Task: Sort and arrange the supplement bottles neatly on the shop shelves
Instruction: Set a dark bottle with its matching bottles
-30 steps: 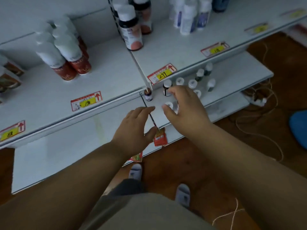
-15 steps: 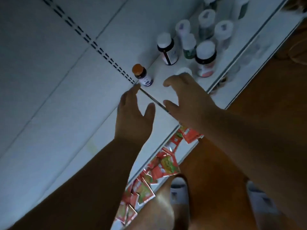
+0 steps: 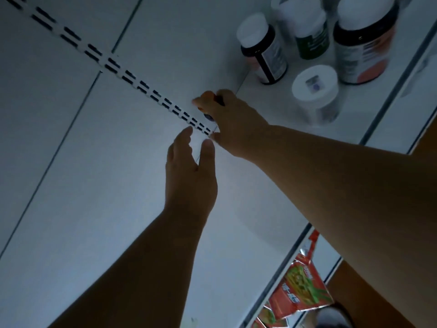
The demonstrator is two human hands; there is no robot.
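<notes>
**Hand closes on small orange-capped bottle at shelf's back corner**

Right hand (image 3: 233,121), centre of frame, wrapped around a small orange-capped bottle (image 3: 208,97) beside the slotted upright (image 3: 132,79). Left hand (image 3: 189,176), just below, fingers straight and relaxed, grasping nothing, hovering over the white shelf (image 3: 118,209). Upper right: dark white-capped bottle (image 3: 264,48), green-labelled bottle (image 3: 312,34), large dark bottle (image 3: 364,41), white tub (image 3: 315,93) standing close together. Lower right: red snack packets (image 3: 300,292) under the shelf edge.

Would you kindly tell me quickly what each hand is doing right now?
Left hand: open, fingers straight, holding nothing.
Right hand: gripping the small orange-capped dark bottle.
</notes>
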